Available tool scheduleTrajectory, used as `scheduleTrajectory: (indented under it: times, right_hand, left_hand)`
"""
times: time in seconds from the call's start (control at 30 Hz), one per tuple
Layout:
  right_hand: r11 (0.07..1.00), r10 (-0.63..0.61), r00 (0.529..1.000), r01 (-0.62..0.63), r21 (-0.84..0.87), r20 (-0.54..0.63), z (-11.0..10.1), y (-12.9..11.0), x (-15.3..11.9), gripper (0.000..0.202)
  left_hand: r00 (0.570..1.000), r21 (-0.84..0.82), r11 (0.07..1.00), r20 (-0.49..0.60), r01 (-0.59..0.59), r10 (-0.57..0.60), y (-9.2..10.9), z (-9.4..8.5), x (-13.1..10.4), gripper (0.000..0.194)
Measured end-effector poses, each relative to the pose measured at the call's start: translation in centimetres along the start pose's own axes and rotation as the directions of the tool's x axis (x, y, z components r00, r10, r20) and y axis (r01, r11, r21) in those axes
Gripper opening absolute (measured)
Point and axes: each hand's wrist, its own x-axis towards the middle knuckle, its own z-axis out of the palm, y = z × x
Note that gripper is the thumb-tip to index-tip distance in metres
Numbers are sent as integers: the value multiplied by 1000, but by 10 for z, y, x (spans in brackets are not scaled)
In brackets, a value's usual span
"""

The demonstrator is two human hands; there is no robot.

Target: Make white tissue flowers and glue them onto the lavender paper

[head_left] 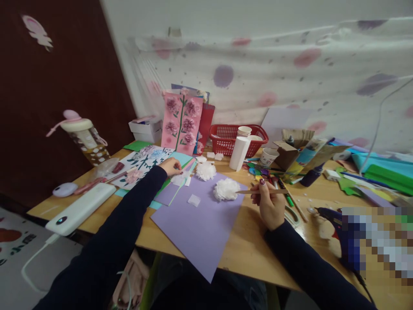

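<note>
My right hand (pixel 269 203) is closed round a thin wooden stick (pixel 247 192), whose tip reaches the edge of a fluffy white paper flower (pixel 226 190). That flower lies on a purple sheet (pixel 196 232), with a second white flower (pixel 205 171) behind it to the left. A small white tissue square (pixel 194 200) rests flat on the purple sheet. At the left, my left hand (pixel 171 167) is over white tissue pieces (pixel 181 178) at the sheet's upper left, its fingers bent together; what they hold, if anything, is too small to name.
Behind stand a pink flower picture (pixel 182 122), a red basket (pixel 222 140), a white roll (pixel 239 153) and a paper cup (pixel 269 157). A glue gun (pixel 338 224) lies at the right, a white power bank (pixel 80 209) and a bottle (pixel 85 137) at the left.
</note>
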Motion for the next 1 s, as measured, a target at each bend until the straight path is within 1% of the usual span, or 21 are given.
scheduleTrajectory:
  times: [0.13,0.2,0.23,0.3,0.33,0.37,0.4,0.47,0.5,0.57,0.67,0.7,0.77,0.87,1.0]
  right_hand:
    - [1000,-5,1000,5,8,-1,0,-2,-1,45]
    - [1000,-10,1000,11,25,-12,1,-4,-1,45]
    - [999,-13,1000,14,39,-16,1,-5,-1,45]
    - [997,-13,1000,15,80,-20,2,-7,-2,45]
    - [995,-9,1000,10,103,-17,2,-7,-3,45]
    - [992,-1,1000,2,126,-8,3,-8,-3,46]
    - [989,9,1000,-10,146,6,3,-8,-4,46]
    - [986,27,999,-34,166,45,3,-9,-6,47]
    - [985,37,997,-47,168,65,3,-9,-7,48]
    - [983,49,994,-65,171,99,4,-9,-9,48]
    - [977,69,988,-96,193,142,5,-10,-12,48]
    - [973,80,984,-112,202,158,5,-10,-13,49]
    - [963,115,973,-158,217,199,5,-10,-15,50]
    - [946,171,949,-233,226,263,5,-10,-15,53]
    - [925,226,925,-302,230,304,6,-12,-13,53]
  left_hand:
    - [998,-84,996,-58,-1,-4,6,-10,-1,15]
    - [996,-143,990,-89,-13,0,14,-13,-2,16]
    - [996,-202,979,-85,-18,1,20,-12,-3,17]
    - [1000,-394,919,-14,-28,24,35,-4,-8,26]
    - [997,-512,858,49,-25,59,44,2,-11,33]
    - [987,-617,787,117,-15,110,53,10,-16,41]
    - [969,-686,728,182,4,166,62,19,-21,46]
    - [929,-764,643,272,51,251,80,37,-34,50]
    - [909,-783,617,312,82,275,88,46,-41,50]
    - [888,-800,585,361,137,285,100,62,-55,48]
    - [913,-827,540,330,157,239,111,77,-70,45]
    - [920,-833,528,323,166,220,112,81,-74,44]
    - [920,-835,512,341,202,193,114,87,-78,44]
    - [902,-818,517,391,251,180,114,94,-81,44]
    - [883,-790,545,435,280,177,114,99,-83,44]
